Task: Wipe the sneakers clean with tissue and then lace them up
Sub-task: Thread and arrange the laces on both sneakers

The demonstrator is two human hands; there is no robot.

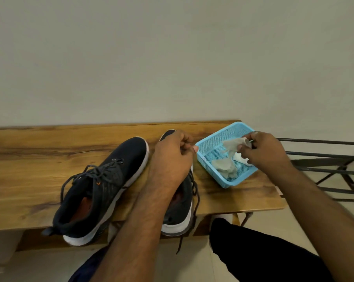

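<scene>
Wall (pixel 172 58): one, pale, fills the upper half of the frame.

Bench (pixel 29 169): one, wooden, runs across the middle of the frame from the left edge to right of centre.

Metal frame (pixel 324 155): one, dark bars, right edge of the frame, beside the bench end.

Sneakers: two, dark with white soles, side by side on the bench at lower centre, toes pointing to the wall, heels hanging over the near edge. Left sneaker (pixel 111 180) lies in plain view, its laces loose over the tongue. Right sneaker (pixel 180 212) is mostly hidden under the forearm and hand; a lace end dangles below the bench edge.

Basket (pixel 210 165): one, light blue mesh plastic, right of centre, just beside the right sneaker, set at an angle on the bench.

Hands: two. Left hand (pixel 172 157) rests on the front part of the right sneaker, fingers curled over near the toe; whether they grip the shoe or a lace cannot be told. Right hand (pixel 263 151) hangs over the far right side of the basket, thumb and fingers pinched together on the upper end of a tissue.

Tissues: grey tissue (pixel 227 159), one, crumpled, trails from the pinching fingers down to the basket floor. White tissue (pixel 240 157), one, small piece, lies in the basket just below the right hand's thumb.
</scene>
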